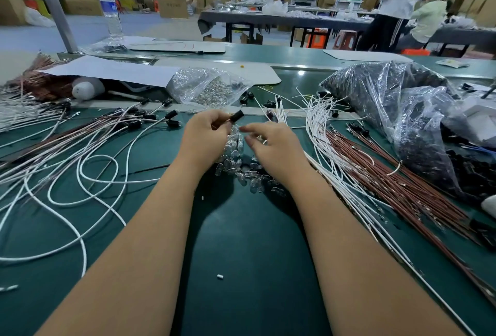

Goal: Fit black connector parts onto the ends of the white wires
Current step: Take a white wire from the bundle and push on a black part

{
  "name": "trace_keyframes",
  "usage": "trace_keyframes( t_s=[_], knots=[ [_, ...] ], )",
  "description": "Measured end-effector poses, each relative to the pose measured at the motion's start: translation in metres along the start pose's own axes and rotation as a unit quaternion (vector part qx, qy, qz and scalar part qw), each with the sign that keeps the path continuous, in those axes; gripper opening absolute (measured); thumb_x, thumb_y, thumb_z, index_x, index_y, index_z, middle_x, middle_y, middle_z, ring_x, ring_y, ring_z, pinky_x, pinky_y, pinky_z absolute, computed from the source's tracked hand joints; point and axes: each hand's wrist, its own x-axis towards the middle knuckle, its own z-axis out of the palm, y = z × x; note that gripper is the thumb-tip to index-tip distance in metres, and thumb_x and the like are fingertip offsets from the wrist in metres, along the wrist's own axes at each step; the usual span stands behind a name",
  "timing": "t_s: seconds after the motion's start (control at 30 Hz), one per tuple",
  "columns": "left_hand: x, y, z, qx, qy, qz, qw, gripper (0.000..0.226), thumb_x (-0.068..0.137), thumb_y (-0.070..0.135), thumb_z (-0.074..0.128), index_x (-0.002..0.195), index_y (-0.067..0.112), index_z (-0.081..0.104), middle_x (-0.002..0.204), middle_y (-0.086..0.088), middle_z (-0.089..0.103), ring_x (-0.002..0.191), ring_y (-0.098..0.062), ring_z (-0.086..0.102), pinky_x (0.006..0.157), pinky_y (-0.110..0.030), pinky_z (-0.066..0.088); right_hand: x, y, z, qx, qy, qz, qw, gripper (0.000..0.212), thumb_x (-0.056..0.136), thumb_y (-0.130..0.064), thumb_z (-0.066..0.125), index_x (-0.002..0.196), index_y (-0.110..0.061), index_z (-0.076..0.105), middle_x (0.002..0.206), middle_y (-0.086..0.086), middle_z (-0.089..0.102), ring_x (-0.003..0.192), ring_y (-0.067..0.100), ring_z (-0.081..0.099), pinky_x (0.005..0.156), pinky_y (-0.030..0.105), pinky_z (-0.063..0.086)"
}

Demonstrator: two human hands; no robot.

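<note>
1. Black connector part (237,116) sits pinched at the fingertips of your left hand (206,131), above the middle of the green table (249,241); its long axis tilts up and to the right, the open end pointing away from you toward the far table edge.
2. White wires (318,121) lie fanned out just right of your hands, ends toward the far side, with a bundle of brown wires (389,182) beside them running toward you on the right.
3. Directly under and between your hands is a heap of small clear bulbs (236,158); more white wires already carrying black ends loop across the left of the table (88,164).
4. Behind the hands lies a clear bag of bulbs (209,86); a big plastic bag of black parts (389,94) crowds the right.
5. Your right hand (271,145) hovers over the bulbs, fingers loosely curled; I cannot tell whether it grasps anything.
6. Both forearms reach straight forward, wrists close together.
</note>
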Motion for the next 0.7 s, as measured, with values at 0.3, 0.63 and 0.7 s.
trace_keyframes(
  t_s=[0.3, 0.63, 0.7],
  knots=[
    [0.0041, -0.0065, 0.0049, 0.032, -0.004, -0.035, 0.999, 0.009, 0.092, 0.017, 0.056, 0.088, 0.013, 0.063, 0.07, -0.001, 0.059, 0.057, -0.011, 0.045, 0.055, -0.026, 0.036, 0.0025, -0.0081, 0.0018, -0.088, -0.071, -0.006, 0.994, 0.022, 0.09, -0.025, 0.062, 0.109, -0.024, 0.072, 0.103, 0.001, 0.067, 0.105, 0.024, 0.049, 0.095, 0.04, 0.039],
    [0.0009, -0.0015, 0.0033, -0.007, -0.014, -0.03, 0.999, 0.009, 0.093, 0.016, 0.058, 0.088, 0.012, 0.064, 0.062, 0.001, 0.056, 0.051, -0.007, 0.044, 0.046, -0.012, 0.035, 0.0036, -0.0051, -0.0001, -0.004, 0.001, 0.047, 0.999, 0.008, 0.089, -0.02, 0.066, 0.094, -0.014, 0.066, 0.084, 0.001, 0.065, 0.082, 0.02, 0.058, 0.075, 0.033, 0.045],
    [-0.0008, 0.0011, 0.0025, -0.022, -0.026, -0.021, 0.999, 0.009, 0.092, 0.014, 0.06, 0.088, 0.011, 0.066, 0.063, 0.0, 0.056, 0.048, -0.006, 0.041, 0.045, -0.012, 0.033, 0.0055, -0.0025, -0.0036, 0.083, 0.052, 0.1, 0.99, 0.01, 0.091, -0.015, 0.062, 0.1, -0.014, 0.067, 0.08, -0.001, 0.064, 0.074, 0.017, 0.06, 0.069, 0.029, 0.046]
  ],
)
